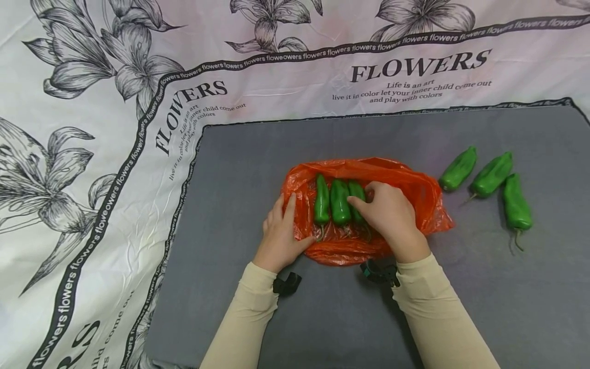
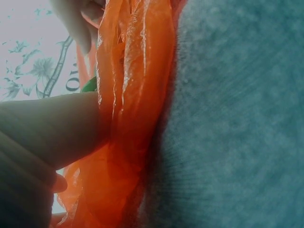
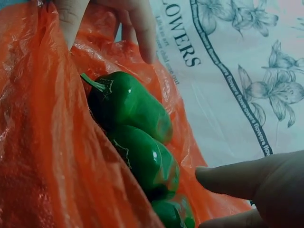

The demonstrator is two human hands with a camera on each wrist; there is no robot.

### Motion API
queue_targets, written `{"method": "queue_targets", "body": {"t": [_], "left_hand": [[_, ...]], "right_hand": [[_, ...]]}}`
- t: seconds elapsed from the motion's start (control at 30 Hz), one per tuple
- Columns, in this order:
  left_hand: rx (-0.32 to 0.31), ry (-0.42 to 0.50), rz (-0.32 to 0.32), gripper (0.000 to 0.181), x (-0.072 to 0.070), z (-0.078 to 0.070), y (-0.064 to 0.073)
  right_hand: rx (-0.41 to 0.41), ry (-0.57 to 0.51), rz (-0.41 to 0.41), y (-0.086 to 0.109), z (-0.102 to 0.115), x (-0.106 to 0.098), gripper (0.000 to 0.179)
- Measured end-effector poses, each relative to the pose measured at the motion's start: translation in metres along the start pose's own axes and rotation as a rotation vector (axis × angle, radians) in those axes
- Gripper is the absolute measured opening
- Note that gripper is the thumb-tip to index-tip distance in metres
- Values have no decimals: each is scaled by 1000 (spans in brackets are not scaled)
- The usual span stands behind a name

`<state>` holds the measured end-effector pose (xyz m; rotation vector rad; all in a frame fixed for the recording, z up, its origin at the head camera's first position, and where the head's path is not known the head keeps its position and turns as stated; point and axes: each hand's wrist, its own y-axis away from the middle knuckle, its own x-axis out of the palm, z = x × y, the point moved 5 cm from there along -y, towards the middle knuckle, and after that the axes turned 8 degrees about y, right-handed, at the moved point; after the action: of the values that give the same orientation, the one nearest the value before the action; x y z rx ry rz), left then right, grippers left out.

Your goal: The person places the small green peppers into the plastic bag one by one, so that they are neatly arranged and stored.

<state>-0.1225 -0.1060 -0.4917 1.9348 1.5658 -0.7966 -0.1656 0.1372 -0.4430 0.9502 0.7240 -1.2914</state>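
Observation:
An orange-red plastic bag (image 1: 350,256) lies with its mouth spread, and three green peppers (image 1: 339,202) rest side by side inside. At its left side my left hand (image 1: 280,238) has its fingers spread along the rim, with the thumb over the near edge. My right hand (image 1: 392,210) reaches in from the right, its thumb overlapping the rightmost pepper (image 1: 357,197) in the head view. In the right wrist view, the right fingers (image 3: 232,178) extend beside the peppers (image 3: 130,102) with a gap between thumb and finger. The bag's near wall (image 2: 128,104) fills much of the left wrist view.
Three more green peppers (image 1: 490,174) lie on the grey tabletop (image 1: 239,169) to the right of the bag. A white cloth (image 1: 295,87) with printed flowers and lettering borders the grey surface. Dark wrist cameras (image 1: 287,283) sit below both hands.

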Motion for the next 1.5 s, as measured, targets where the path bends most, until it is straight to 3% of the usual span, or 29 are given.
{"method": "queue_targets", "body": {"t": [0.17, 0.37, 0.53, 0.73, 1.23, 1.5], "left_hand": [[-7, 7, 6, 113, 2, 1, 0], [-28, 15, 20, 113, 5, 2, 1], [-13, 24, 6, 113, 4, 0, 0], [-9, 22, -4, 113, 4, -1, -2], [-24, 30, -9, 115, 0, 0, 1], [-21, 25, -6, 115, -1, 1, 0]], "right_hand": [[-31, -14, -1, 2, 1, -2, 47], [-130, -26, 13, 4, 6, -8, 53], [-209, -26, -37, 9, 14, -22, 49], [-245, -38, -117, 16, 19, -40, 48], [-193, -83, -280, 23, 4, -72, 42], [-110, -98, -320, 19, -19, -91, 46]]}}
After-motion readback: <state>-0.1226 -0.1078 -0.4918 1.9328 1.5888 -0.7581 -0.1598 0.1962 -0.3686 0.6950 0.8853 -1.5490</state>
